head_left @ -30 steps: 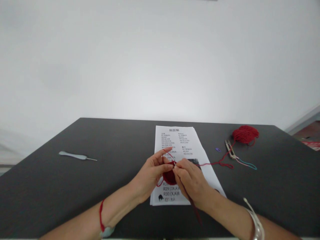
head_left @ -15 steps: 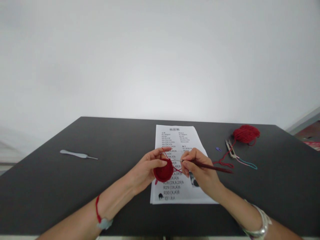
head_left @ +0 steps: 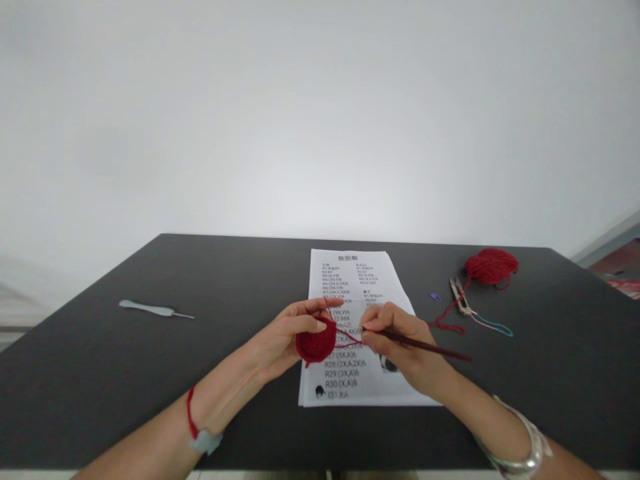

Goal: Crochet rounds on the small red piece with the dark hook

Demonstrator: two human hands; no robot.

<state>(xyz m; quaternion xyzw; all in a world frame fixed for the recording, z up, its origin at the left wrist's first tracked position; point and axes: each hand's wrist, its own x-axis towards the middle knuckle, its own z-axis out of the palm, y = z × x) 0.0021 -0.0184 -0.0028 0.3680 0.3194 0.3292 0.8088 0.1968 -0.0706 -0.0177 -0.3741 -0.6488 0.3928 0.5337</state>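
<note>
Though blurred, a red crochet disc (head_left: 315, 343)

Paper sheet (head_left: 357, 385): "R29 (3X,A)6", "R30 (X,A)8"

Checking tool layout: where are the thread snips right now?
In the head view, the thread snips lie on the right side of the dark table, just below the red yarn ball and right of the purple stitch marker.

Black table (head_left: 100, 373): pattern sheet (head_left: 360, 280), red yarn ball (head_left: 491, 267), thread snips (head_left: 461, 297)
</note>
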